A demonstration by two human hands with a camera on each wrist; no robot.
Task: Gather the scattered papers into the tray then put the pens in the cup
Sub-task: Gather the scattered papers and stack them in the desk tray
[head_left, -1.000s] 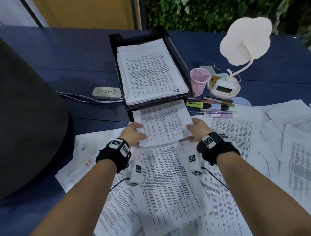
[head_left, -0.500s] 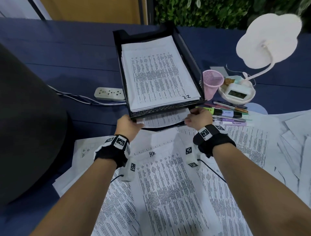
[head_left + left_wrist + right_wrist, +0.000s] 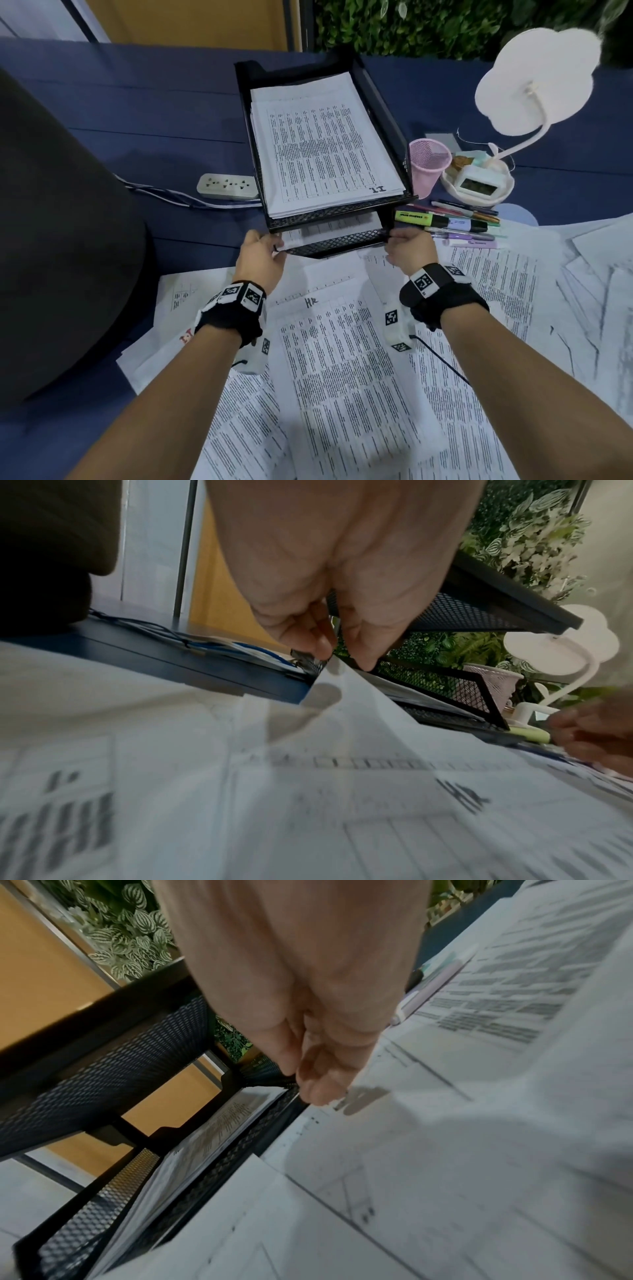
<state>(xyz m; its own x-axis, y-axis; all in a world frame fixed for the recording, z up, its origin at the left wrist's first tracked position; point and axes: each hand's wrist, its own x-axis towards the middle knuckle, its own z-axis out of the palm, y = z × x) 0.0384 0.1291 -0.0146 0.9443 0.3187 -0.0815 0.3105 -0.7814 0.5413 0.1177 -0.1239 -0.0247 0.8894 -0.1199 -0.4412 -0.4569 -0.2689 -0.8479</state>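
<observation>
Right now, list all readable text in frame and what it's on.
"IT": handwritten on the bottom right corner of the top sheet in the upper tray.
"HR": handwritten at the top of the loose sheet lying between the wrists.
Red handwriting on the sheet by the left wrist: partly hidden, unreadable.
Yellow highlighter: black brand print, too small to read.
Printed tables on all the sheets: too small or blurred.

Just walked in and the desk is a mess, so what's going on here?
A person is filing loose printed papers into a black two-tier mesh tray. Both hands, left hand and right hand, are at the lower tier's front corners, feeding a sheet in. Many papers remain scattered; the pens lie beside the pink cup, not yet in it.
</observation>
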